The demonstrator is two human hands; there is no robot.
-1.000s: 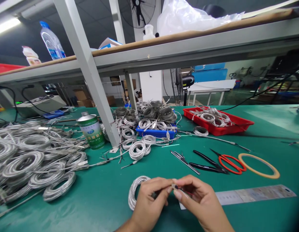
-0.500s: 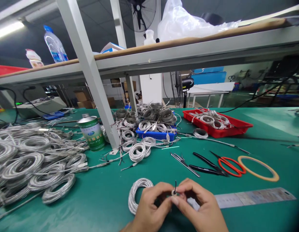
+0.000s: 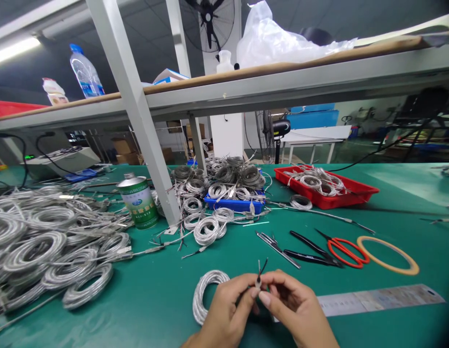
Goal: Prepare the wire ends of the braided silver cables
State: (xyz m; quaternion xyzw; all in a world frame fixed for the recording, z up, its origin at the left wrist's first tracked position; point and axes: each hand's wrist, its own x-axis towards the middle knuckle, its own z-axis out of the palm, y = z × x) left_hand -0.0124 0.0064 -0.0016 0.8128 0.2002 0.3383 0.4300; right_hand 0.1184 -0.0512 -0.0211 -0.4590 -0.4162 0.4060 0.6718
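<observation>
Between my two hands stands the stripped end of a cable, pointing up, with thin wires fanning out of its top; one is dark. My left hand pinches it between thumb and forefinger. From the other side, the thumb and forefinger of my right hand close on the same end. A coil of clear-jacketed silver cable lies on the table beside my left hand; whether it belongs to the held end is hidden. A steel ruler lies partly behind my right hand.
Tweezers, black cutters, red-handled scissors and a tape ring lie beyond my right hand. Coiled cables pile up at left, near a green can. Blue and red trays hold more coils. A shelf post stands behind.
The cable end now shows more of its wires, spread apart above my fingertips, where only one dark wire stood out before. My right fingers have shifted slightly.
</observation>
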